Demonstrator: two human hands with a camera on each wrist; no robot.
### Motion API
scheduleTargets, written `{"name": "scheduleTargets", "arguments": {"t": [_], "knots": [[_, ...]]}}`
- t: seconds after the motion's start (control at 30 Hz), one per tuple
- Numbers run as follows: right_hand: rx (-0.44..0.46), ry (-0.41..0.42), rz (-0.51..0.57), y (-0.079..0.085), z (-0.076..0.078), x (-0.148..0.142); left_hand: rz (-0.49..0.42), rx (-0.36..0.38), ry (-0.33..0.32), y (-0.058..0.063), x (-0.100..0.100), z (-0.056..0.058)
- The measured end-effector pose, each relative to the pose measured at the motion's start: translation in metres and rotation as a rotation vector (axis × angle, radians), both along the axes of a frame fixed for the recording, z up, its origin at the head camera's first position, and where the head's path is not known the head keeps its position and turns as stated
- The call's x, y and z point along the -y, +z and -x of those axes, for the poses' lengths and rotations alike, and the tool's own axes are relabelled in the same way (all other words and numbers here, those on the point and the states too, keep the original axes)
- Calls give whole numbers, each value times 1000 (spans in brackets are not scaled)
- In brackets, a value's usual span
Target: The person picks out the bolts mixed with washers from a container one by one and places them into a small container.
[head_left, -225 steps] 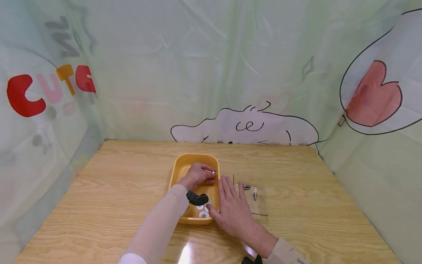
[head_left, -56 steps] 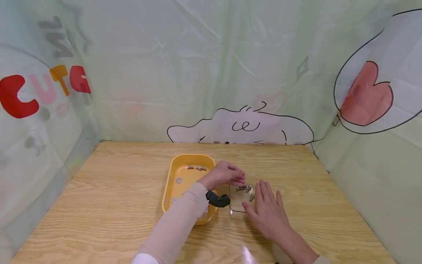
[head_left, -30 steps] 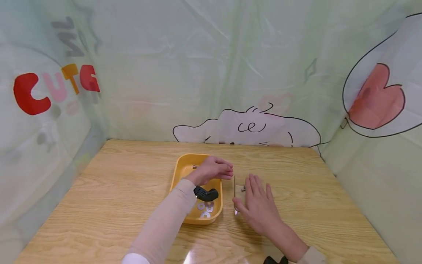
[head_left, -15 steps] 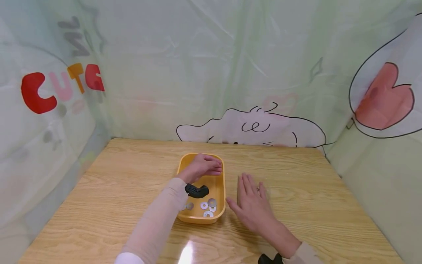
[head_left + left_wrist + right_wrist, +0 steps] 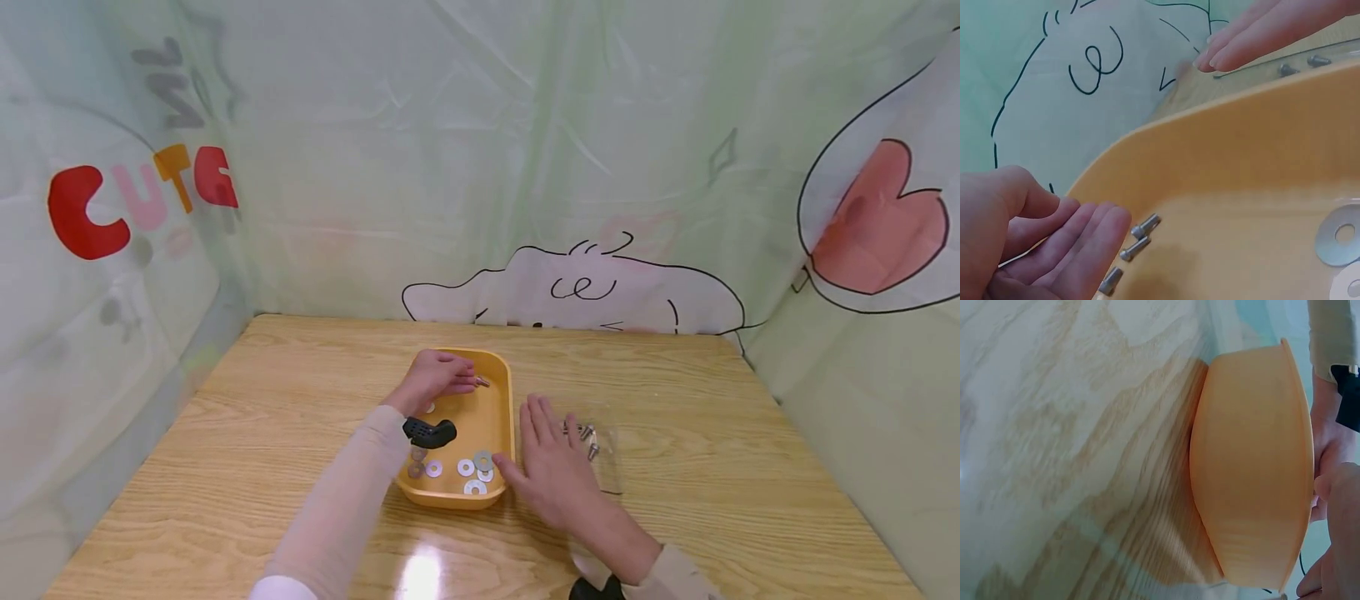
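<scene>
My left hand [image 5: 438, 375] is inside the yellow tray [image 5: 483, 421], at its far end, with its fingers extended. In the left wrist view its fingertips [image 5: 1116, 219] are right beside three small metal screws [image 5: 1135, 248] on the tray floor, and nothing shows between thumb and fingers. Flat metal washers [image 5: 466, 467] lie at the tray's near end. My right hand [image 5: 551, 467] is held flat with straight fingers, its thumb reaching the tray's right rim. It partly covers a clear flat sheet [image 5: 611, 471] with several screws [image 5: 594, 451] on it.
The tray stands on a wooden table [image 5: 697, 467]. A pale printed curtain [image 5: 337, 208] surrounds the table at the back and sides. Black wrist cameras [image 5: 429, 433] are strapped on both wrists, the right one at the lower frame edge.
My left hand has moved from over the clear sheet back leftward into the tray, down to the screws. My right hand has shifted left, against the tray's side. More screws lie on the sheet than at first.
</scene>
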State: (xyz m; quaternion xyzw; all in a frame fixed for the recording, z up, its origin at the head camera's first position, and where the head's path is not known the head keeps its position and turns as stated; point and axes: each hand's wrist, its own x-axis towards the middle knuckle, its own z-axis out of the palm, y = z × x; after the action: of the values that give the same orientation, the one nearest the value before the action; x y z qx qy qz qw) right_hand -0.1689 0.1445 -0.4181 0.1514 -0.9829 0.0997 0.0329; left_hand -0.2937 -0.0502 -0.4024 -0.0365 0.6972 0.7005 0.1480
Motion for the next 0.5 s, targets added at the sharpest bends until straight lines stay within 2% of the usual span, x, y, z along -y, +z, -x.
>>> {"name": "scheduleTargets", "arguments": {"t": [0.27, 0.5], "knots": [[-24, 17, 8, -4, -3, 7, 44, 20, 65, -3, 6, 3], [-5, 14, -14, -6, -6, 10, 97, 38, 124, -5, 6, 3]]}}
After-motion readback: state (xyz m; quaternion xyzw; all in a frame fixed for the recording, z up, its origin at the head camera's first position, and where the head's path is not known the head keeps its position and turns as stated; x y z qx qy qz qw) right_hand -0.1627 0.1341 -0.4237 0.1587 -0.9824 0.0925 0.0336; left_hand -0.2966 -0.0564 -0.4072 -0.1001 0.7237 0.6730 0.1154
